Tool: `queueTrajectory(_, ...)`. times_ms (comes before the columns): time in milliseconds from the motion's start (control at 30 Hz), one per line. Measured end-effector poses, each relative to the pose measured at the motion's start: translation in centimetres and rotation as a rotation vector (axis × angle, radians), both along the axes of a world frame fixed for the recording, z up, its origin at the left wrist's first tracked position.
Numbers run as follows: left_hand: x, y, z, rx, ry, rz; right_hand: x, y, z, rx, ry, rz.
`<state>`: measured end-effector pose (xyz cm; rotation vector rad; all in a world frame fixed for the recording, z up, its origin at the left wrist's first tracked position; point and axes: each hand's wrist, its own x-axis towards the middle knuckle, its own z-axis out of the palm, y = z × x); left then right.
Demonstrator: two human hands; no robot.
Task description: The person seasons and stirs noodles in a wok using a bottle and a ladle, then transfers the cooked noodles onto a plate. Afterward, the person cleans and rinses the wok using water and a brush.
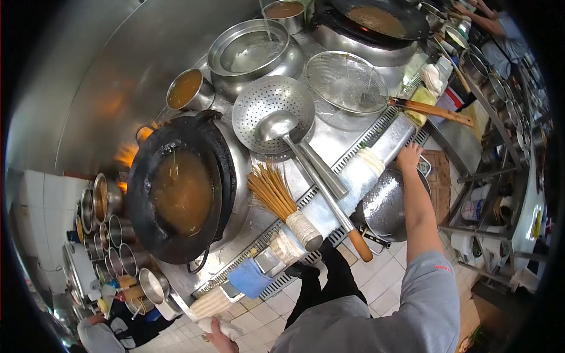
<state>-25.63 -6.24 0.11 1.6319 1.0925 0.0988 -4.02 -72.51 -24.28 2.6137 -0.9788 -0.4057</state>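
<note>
My right hand (409,156) rests at the front rail of the stove, its fingers stretched over the edge. Right below it is a dark metal pot (385,203) with wire handles. My left hand (222,337), low in the view, is closed on a white cloth (221,327). A black wok (138,194) of brown, cloudy liquid sits over flames on the left. Between my hands, a bamboo brush (273,191), a perforated strainer (250,112) and a ladle (321,176) lie across the stove, handles toward me.
Water runs into a steel pot (259,73) at the back. Beside it stands a pot of brown liquid (187,88). A wire-mesh skimmer (346,82) and another wok (412,23) are farther right. A blue cloth (250,277) lies on the rail. Other people (500,32) are nearby.
</note>
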Motion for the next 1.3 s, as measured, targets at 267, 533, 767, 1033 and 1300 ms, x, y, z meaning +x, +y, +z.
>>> queueTrajectory(267, -1.1, 2.4, -3.6, -0.056, -0.108, 0.026, 0.5, -0.2, -1.4, 0.078, -0.04, -0.109)
queueTrajectory(533, -0.2, 1.4, -1.6, 0.004, -0.067, -0.076, 0.6, 0.4, -2.1, 0.068, 0.013, -0.088)
queueTrajectory(767, -0.6, 3.4, -4.4, -0.123, -0.234, 0.019, -2.5, -0.8, -1.9, -0.198, -0.238, 0.252)
queueTrajectory(1033, 0.5, 4.7, -4.9, -0.208, -0.255, 0.1, -7.9, 18.7, 20.5, 0.674, -1.091, 0.271)
queueTrajectory(1300, 2.3, 4.3, -4.0, -0.342, -0.384, 0.066, -5.4, 34.9, 22.2, 0.832, -0.039, 0.442)
